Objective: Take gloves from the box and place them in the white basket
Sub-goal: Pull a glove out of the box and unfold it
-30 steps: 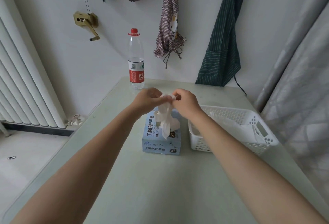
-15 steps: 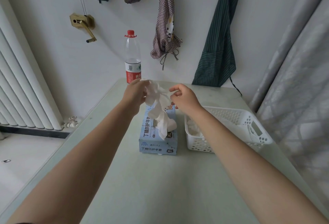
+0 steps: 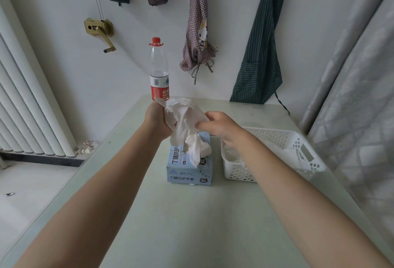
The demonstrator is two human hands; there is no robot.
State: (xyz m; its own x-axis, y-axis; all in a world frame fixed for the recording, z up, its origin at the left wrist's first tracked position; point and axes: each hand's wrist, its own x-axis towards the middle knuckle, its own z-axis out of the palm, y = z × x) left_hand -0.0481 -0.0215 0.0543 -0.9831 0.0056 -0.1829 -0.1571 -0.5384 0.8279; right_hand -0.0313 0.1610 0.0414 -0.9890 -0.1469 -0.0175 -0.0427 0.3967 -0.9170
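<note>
A: White gloves (image 3: 181, 118), thin & limp, bunched in the left hand (image 3: 156, 121), fingers curled round the wad above the box (image 3: 189, 169).

B: Right hand (image 3: 221, 126)?

A: Fingertips pinch the wad's right edge, I think; contact's a bit blurred. Looks like more than one glove came up together, tails hang down to the box slot.

B: So where's the job at?

A: Gloves are out of the box, not yet in the white basket (image 3: 307, 161), which sits just right of the box on the table (image 3: 191, 225). Basket already holds some white stuff, prob. earlier gloves.

B: Handling?

A: Very light, floppy, no stiffness, so they drape & cling to each other. Slick surface, so a loose pinch may slip. Best hold: whole fist round the bunch, or pinch at the cuff end if separating one. Tugging risks dragging extras out of the slot.

B: Anything close by to knock?

A: Water bottle (image 3: 159, 71) stands behind the left hand at the table's far edge. Tall, likely tippy; keep the swing to the right, away from it.
</note>
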